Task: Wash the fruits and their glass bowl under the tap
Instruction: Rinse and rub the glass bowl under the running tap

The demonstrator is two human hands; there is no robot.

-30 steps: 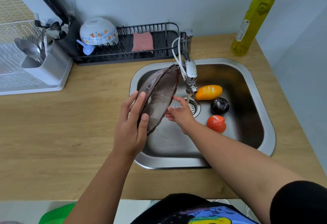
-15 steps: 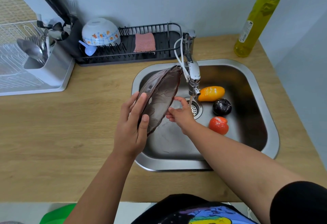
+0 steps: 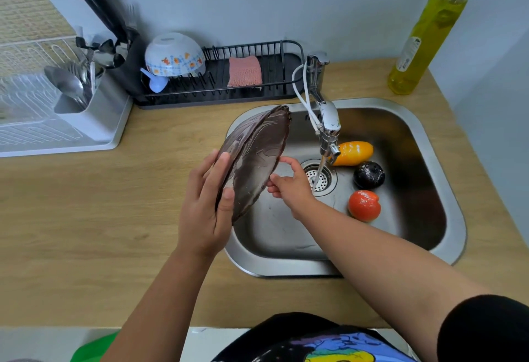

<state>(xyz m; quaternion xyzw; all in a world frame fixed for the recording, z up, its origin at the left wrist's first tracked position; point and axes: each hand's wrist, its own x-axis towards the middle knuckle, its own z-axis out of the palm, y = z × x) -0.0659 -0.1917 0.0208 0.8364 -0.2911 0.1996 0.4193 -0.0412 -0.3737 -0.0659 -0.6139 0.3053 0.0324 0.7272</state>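
A wooden counter (image 3: 86,218) fills the view, seen from above, with a steel sink (image 3: 452,218) set into it; every place below is given relative to that sink. A white rack (image 3: 94,130) with spoons stands far to its left. A black rack (image 3: 217,95) runs along the wall behind its left corner, holding an upturned patterned bowl (image 3: 174,54) and a pink sponge (image 3: 244,71). An oil bottle (image 3: 429,32) stands behind its right corner.

The tap (image 3: 326,115) rises from the sink's back edge and sends a thin stream down onto the drain (image 3: 326,178).

The dark glass bowl (image 3: 257,155) is held on edge over the sink's left side, left of the stream. The left hand (image 3: 206,210) grips its near rim, fingers spread over the outer face and thumb on the inner. The right hand (image 3: 292,187) touches the inner face, fingers loosely curled.

Three fruits lie in the sink's basin right of the drain: a yellow one (image 3: 355,153) farthest back, a black one (image 3: 369,174) in the middle, a red one (image 3: 364,205) nearest.
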